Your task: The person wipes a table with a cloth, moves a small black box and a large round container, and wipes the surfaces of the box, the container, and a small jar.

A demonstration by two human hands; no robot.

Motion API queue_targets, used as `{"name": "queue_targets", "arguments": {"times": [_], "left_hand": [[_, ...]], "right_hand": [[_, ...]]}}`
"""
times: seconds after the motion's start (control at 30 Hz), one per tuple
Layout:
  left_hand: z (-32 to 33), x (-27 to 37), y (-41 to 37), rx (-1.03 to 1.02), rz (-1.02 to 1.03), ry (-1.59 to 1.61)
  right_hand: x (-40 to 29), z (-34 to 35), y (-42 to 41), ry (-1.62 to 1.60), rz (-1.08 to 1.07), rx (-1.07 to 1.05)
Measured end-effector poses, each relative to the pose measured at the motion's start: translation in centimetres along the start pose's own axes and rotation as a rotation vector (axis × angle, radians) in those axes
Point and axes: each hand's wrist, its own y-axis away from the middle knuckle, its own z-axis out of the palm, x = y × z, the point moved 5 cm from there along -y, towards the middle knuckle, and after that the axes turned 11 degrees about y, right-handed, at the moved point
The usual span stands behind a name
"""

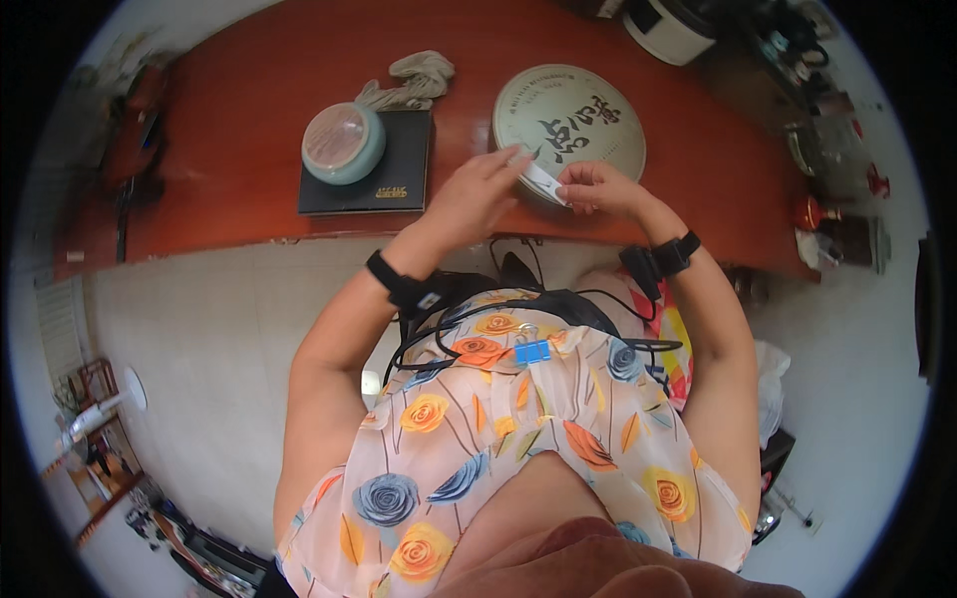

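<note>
A small flat white piece, perhaps paper or card, is pinched between the thumb and fingers of my right hand. It lies over the near edge of a round pale green tin with dark writing on its lid. My left hand is at the other end of the white piece, fingers stretched over the tin's near left rim; whether it grips anything is unclear. To the left, a black flat box bears a round light-blue ceramic container with a pinkish top.
A crumpled grey cloth lies behind the black box on the reddish wooden table. A white and black container stands at the back right. Glass jars are at the right end. Black cables run across my lap.
</note>
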Motion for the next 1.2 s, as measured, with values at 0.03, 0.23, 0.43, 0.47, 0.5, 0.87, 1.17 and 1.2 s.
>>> {"name": "queue_targets", "arguments": {"times": [0.03, 0.23, 0.43, 0.47, 0.5, 0.87, 1.17, 1.2], "left_hand": [[0.9, 0.1, -0.3, -0.056, 0.014, -0.014], [2.0, -2.5, 1.7, -0.081, -0.124, -0.154], [-3.5, -8.4, 7.1, 0.164, -0.605, -0.518], [-4.1, -9.3, 7.7, 0.146, -0.666, -0.570], [-4.7, -9.9, 8.4, 0.129, -0.730, -0.624], [-3.9, -9.0, -1.6, -0.034, -0.572, -0.394], [-1.8, -23.3, -7.4, -0.231, -0.993, -0.639], [-1.6, -24.4, -6.9, -0.271, -1.020, -0.633]], "right_hand": [[-0.3, 0.3, -0.2, 0.023, -0.035, -0.040], [-0.3, 1.1, 0.3, 0.089, -0.048, 0.017], [4.3, -3.9, 1.8, 0.084, -0.112, 0.299], [5.7, -5.2, 2.3, 0.142, -0.109, 0.353], [7.4, -6.1, 2.8, 0.174, -0.054, 0.381], [24.7, -10.2, 7.6, 0.957, 0.539, 0.376], [22.2, -8.8, 6.7, 0.949, 0.671, 0.284], [21.6, -8.7, 6.6, 0.921, 0.675, 0.277]]}}
